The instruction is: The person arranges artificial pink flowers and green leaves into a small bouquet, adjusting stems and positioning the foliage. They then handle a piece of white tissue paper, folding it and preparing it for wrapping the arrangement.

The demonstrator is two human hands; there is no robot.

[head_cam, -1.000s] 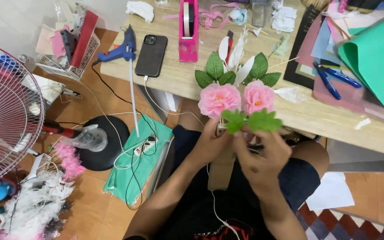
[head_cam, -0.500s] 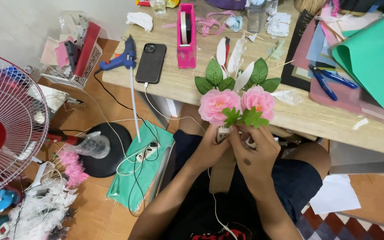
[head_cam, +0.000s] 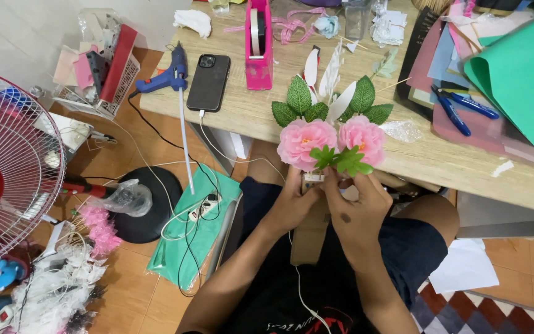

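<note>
Table (head_cam: 465, 167): wooden, across upper frame. Fan (head_cam: 7, 167): white, far left. Phone (head_cam: 208, 81): black, upper centre-left, beside blue glue gun (head_cam: 165, 77). Tape dispenser (head_cam: 259, 43): pink, top centre. Bouquet (head_cam: 332, 133): two pink flowers, green leaves, frame centre. Left hand (head_cam: 292, 201): clasping the bouquet's base. Right hand (head_cam: 356, 207): pinching a green leaf sprig (head_cam: 341, 159) against the blooms.

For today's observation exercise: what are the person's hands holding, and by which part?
Both hands, left hand and right hand, hold an artificial flower bunch from below, at its stems just under the pink blooms.
</note>
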